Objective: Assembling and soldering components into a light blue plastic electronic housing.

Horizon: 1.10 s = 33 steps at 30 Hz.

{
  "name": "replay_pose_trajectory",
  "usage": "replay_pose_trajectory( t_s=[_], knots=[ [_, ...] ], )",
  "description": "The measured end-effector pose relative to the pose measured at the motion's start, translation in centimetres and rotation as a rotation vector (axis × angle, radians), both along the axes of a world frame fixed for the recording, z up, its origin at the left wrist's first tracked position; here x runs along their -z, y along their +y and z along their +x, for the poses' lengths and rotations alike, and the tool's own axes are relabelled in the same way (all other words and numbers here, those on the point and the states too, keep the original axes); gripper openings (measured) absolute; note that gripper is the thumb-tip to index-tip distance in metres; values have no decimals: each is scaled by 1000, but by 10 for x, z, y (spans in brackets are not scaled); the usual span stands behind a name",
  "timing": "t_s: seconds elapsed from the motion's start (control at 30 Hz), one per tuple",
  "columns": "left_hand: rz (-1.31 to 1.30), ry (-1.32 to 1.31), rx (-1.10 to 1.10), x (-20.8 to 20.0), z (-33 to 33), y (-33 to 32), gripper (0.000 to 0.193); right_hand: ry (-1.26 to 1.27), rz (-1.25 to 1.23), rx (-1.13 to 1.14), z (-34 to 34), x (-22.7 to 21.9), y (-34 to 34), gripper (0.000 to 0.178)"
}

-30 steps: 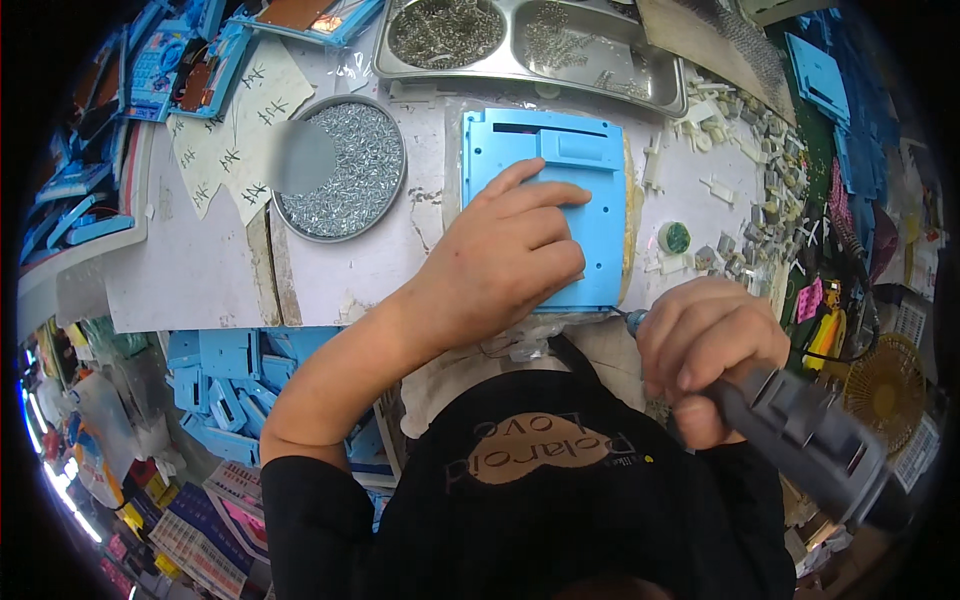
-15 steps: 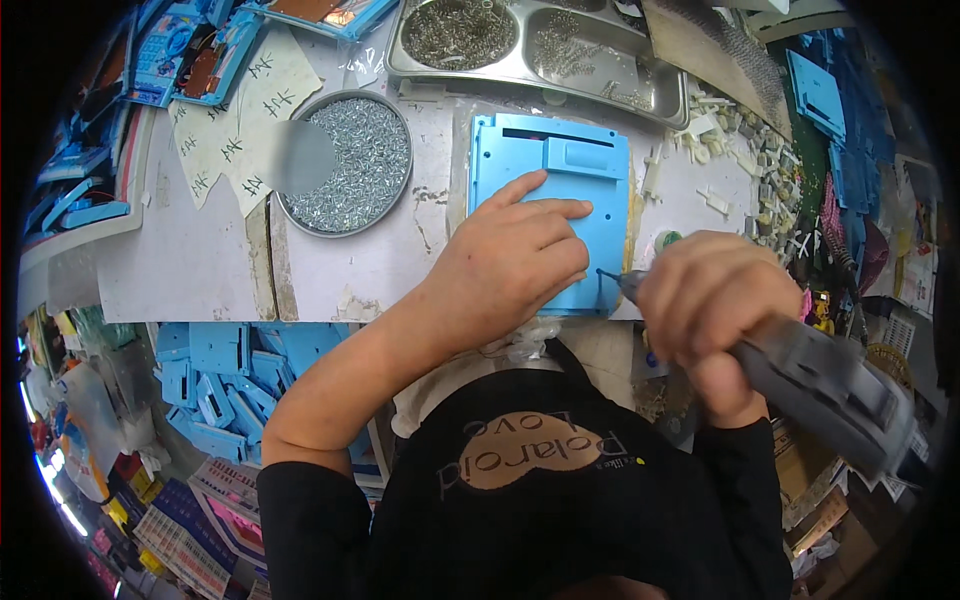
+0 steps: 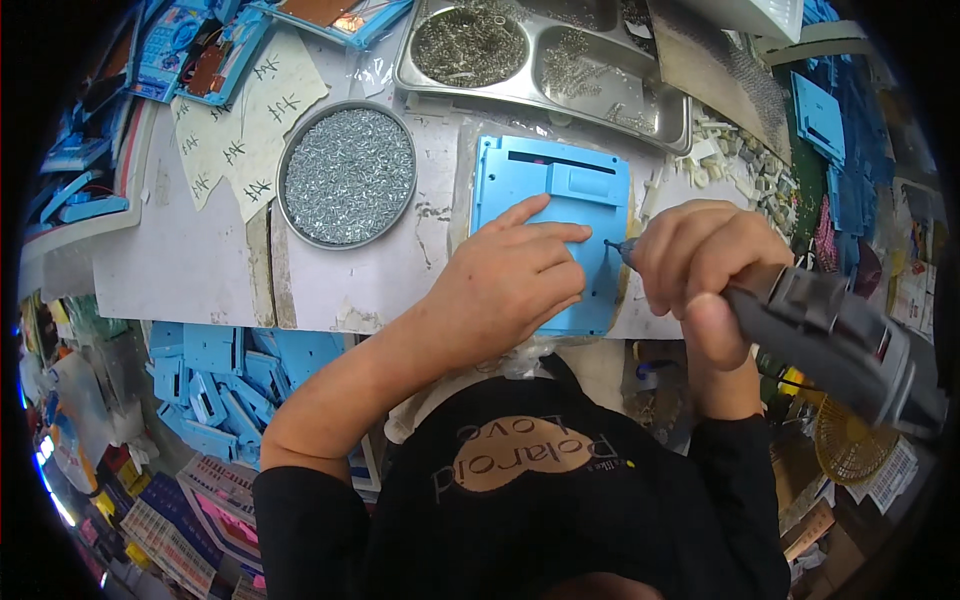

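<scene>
White tabletop [image 3: 180, 270] — left hand [image 3: 508, 278] lies spread on a blue case [image 3: 597, 272] — right hand [image 3: 712, 262] clamped around a grey power screwdriver [image 3: 838, 335].

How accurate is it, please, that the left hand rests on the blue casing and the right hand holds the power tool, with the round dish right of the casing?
One slip: the head view shows the round dish left, not right, of the blue casing. The left hand rests on the casing; the right hand holds the power tool.
</scene>
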<state>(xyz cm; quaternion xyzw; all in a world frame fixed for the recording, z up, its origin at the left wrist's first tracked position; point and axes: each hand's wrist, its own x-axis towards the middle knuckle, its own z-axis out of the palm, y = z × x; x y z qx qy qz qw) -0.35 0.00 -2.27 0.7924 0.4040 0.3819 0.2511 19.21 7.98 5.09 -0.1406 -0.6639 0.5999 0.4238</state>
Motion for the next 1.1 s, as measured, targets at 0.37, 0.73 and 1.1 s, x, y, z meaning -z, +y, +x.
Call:
replay_pose_trajectory(
  t_s=[0.37, 0.73, 1.1],
  knots=[
    [-40, 11, 4, 0, -3, 2, 13, 128, 27, -12, 0, -10, 49, 24],
    [-68, -23, -21, -2, -3, 2, 13, 85, 14, -40, -24, 26, 74, 20],
    [-93, -345, -209, -4, -4, -14, 16, 224, -38, -324, -12, -35, 27, 25]
  ],
)
